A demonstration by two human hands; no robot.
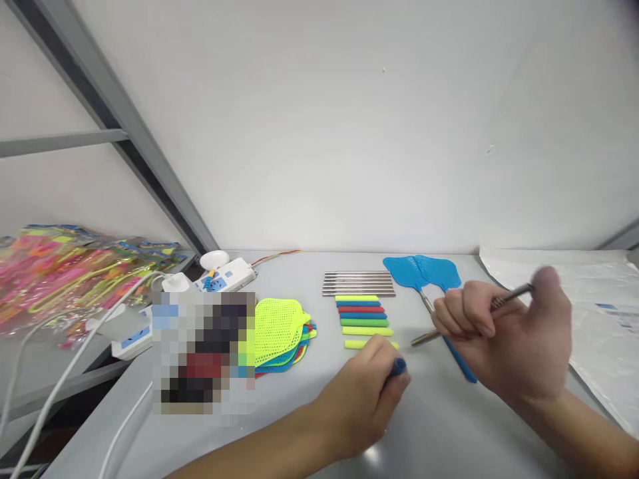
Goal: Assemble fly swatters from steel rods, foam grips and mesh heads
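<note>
My left hand [367, 392] is closed around a blue handle sleeve [398, 367], whose open end pokes out past the thumb. To its right, my right hand [504, 339] grips a thin metal rod [424, 338] slanting up to the thumb; the rod and sleeve are apart. Beyond my left hand lies a row of coloured handle sleeves [364, 322] in yellow, blue, red and green. Several metal rods [358, 284] lie side by side behind them. Two blue fly swatters [404, 271] with rods attached rest partly behind my right hand.
Loose swatter heads [279, 329] are stacked at left, beside a pixelated patch. Power strips [229, 274] and white cables [74, 372] lie farther left. Bagged colourful items [80, 273] fill a shelf there. A white plastic sheet [589, 313] covers the right side of the table.
</note>
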